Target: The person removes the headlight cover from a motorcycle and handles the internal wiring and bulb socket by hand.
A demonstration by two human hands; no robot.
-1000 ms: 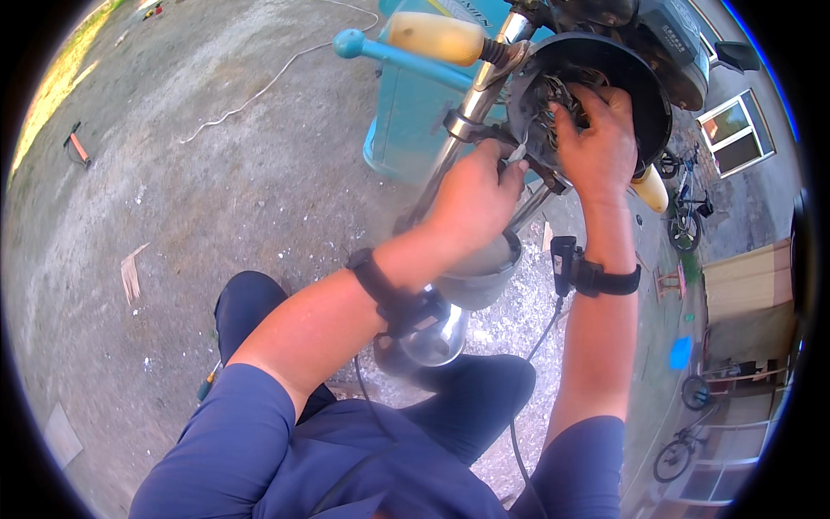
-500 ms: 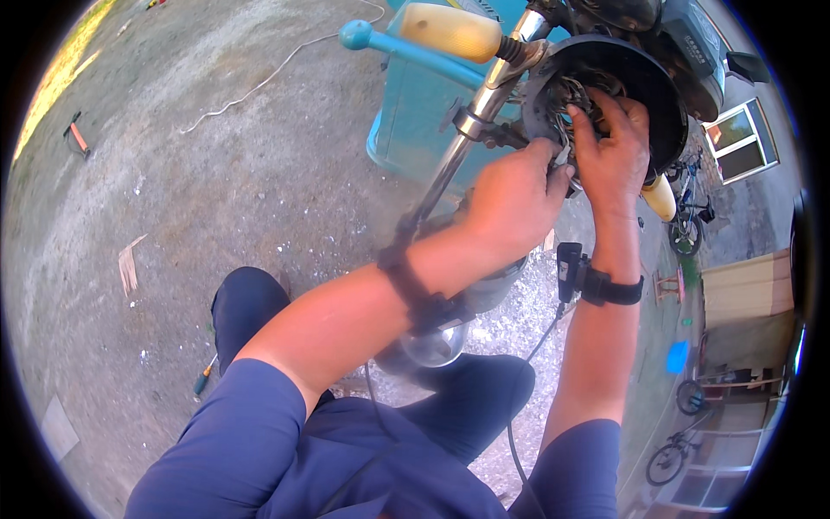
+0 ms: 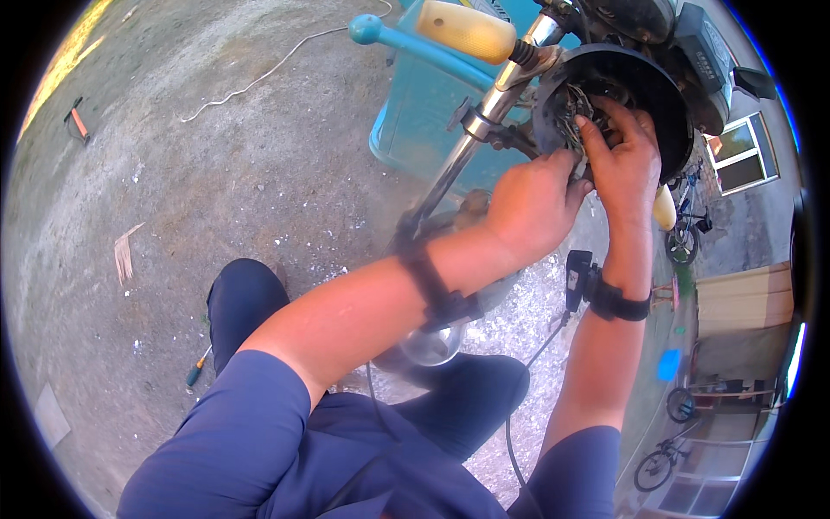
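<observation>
A round black headlight housing (image 3: 666,95) on a motorcycle's front holds a tangle of coloured wires (image 3: 577,108). My right hand (image 3: 621,151) reaches into the housing with its fingers on the wire bundle. My left hand (image 3: 529,203) is at the housing's lower left rim, fingers curled at the same wires and touching the right hand. Both wrists wear black bands. A chrome fork tube (image 3: 471,138) runs down to the left of my left hand. What the fingertips pinch is hidden.
A yellow turn signal (image 3: 467,30) and a teal lever end (image 3: 367,28) jut out above a teal crate (image 3: 415,112). A chrome bowl-shaped part (image 3: 430,346) lies under my left forearm. On the concrete lie a screwdriver (image 3: 197,370), a white cord (image 3: 259,73) and a wood scrap (image 3: 124,255). Bicycles (image 3: 683,233) stand at right.
My left hand has moved right from the fork area to the housing's rim, beside the right hand. The right hand has stayed inside the housing.
</observation>
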